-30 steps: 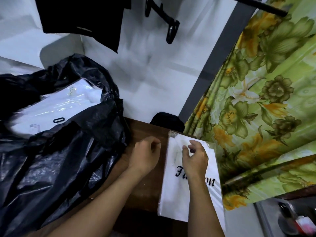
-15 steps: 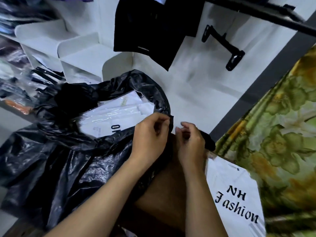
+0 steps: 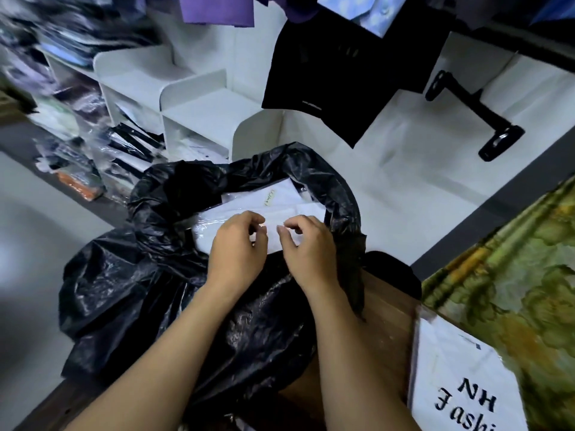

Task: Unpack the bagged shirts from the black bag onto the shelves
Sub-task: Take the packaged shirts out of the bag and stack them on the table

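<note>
Two hands, yours, sit at the centre of the frame over the open mouth of the black bag [image 3: 149, 290]. Your left hand [image 3: 238, 247] and right hand [image 3: 309, 253] are side by side, close but not touching. The fingers of both curl down onto the top of the white bagged shirts [image 3: 280, 200] stacked inside the bag. Thumb and forefinger of each hand are nearly closed, but you cannot tell whether either one pinches the clear wrap or only touches it. The black bag slumps over the left part of the brown table [image 3: 385, 321], with its rim folded open around the stack. One more packet, the printed bagged shirt [image 3: 460, 384] with black lettering, lies flat on the table at lower right of the frame, apart from the bag and just beside the floral curtain [image 3: 513, 275]. White shelves [image 3: 199, 113] stand at upper left behind the bag, with some packets in the lower cubbies. Blurred piles of wrapped clothes [image 3: 71, 88] fill the far left. A black garment [image 3: 342, 73] and a purple garment [image 3: 217, 7] hang at top centre.
</note>
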